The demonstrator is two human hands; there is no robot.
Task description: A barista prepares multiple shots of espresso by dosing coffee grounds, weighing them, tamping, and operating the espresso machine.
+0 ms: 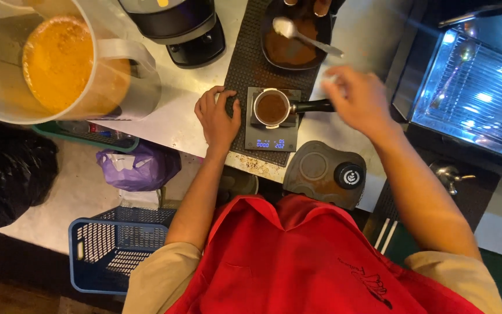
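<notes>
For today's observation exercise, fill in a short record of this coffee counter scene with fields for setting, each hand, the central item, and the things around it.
setting: counter seen from above, person in red apron
left hand: left hand flat on the black mat beside the scale
right hand: right hand blurred above the portafilter handle; contact unclear
central item: portafilter filled with ground coffee, resting on the scale
behind it: dark bowl of grounds with a spoon
left side: clear pitcher of orange liquid
near edge: round tamper on a tamping mat
below counter: blue basket, purple bag
</notes>
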